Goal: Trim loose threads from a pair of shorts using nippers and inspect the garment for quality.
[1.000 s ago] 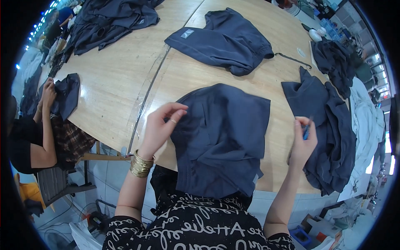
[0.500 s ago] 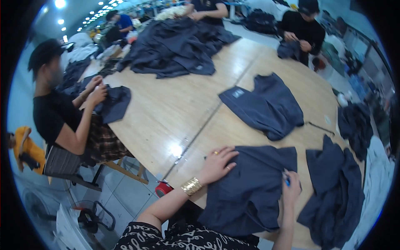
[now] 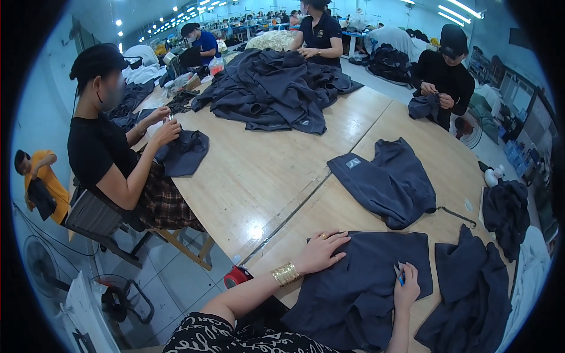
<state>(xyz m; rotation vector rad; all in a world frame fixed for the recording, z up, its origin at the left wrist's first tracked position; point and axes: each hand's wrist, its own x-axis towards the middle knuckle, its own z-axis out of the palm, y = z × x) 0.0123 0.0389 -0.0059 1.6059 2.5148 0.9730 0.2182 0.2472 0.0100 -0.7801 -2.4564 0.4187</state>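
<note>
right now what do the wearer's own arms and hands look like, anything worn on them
Both forearms are bare, with no sleeves reaching them. The left hand has a wide gold cuff bracelet at the wrist and a gold ring on one finger. The right hand shows no jewellery.

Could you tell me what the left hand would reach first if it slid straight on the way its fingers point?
Probably only more of the dark garment that the left hand lies flat on; beyond it, roughly, the right hand with its small blue tool.

small grey label on folded dark garment — mid-table
</note>
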